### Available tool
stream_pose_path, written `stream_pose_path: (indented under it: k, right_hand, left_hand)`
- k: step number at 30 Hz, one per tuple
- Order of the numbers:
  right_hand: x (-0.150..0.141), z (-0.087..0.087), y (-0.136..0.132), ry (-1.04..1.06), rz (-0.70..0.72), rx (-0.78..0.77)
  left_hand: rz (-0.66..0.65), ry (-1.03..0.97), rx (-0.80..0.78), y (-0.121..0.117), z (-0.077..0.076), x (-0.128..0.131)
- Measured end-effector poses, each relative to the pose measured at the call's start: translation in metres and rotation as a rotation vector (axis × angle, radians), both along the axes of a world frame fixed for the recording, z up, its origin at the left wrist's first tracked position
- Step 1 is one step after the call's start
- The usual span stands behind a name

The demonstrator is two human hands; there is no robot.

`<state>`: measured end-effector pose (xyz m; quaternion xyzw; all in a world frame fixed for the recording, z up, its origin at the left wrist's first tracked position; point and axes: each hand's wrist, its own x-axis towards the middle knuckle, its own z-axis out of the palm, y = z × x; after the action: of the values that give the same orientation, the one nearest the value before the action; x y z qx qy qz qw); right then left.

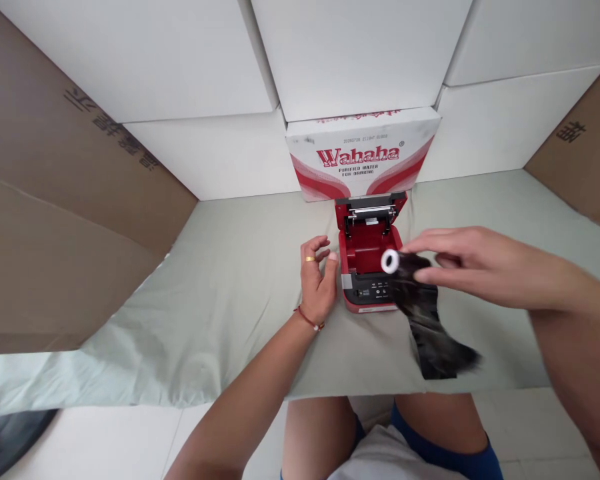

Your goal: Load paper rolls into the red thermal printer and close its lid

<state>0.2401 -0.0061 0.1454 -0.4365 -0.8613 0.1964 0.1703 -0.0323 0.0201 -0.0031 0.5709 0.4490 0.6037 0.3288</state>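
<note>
A small red and black label printer [364,295] sits on the cloth with its lid [371,212] raised, showing a red hollow bay. My left hand [319,280] rests at the printer's left side, holding nothing. Its fingers are loosely bent and the thumb stands apart, close to the casing. Over the printer's right edge, my right hand [460,257] pinches a roll of black ribbon [411,267] with a white core [390,261]. A loose, crinkled length of ribbon hangs from the roll toward the front of the table, its end blurred. The roll covers part of the printer's button panel.
A Wahaha water carton [363,157] stands right behind the raised lid. White boxes [365,53] form a wall at the back. Brown cardboard panels flank the left [55,233] and right [575,153]. Pale green cloth [220,287] covers the table, whose front edge lies near my legs.
</note>
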Motion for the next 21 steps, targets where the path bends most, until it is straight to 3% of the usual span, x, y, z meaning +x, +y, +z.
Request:
stream_pose_path:
  k: [4,7,11,18,21]
  right_hand:
    - [-0.049,-0.018,0.032,-0.191,-0.17,0.049]
    - [-0.065,-0.027,0.036,-0.376,-0.279,0.07]
    - [-0.08,-0.022,0.037,-0.536,-0.347,0.009]
    - [-0.093,-0.029,0.053,-0.615,-0.373,-0.042]
    - [-0.087,-0.033,0.047,-0.489,-0.299,-0.022]
  left_hand:
    - [0.113,0.182,0.3,-0.021,0.014,0.001]
    - [0.024,0.333,0.488,-0.035,0.022,0.002]
    - [-0.064,0.514,0.67,-0.042,0.028,0.011]
    - [-0.052,0.596,0.748,-0.042,0.033,0.022]
    - [-0.054,0.625,0.753,-0.043,0.034,0.022]
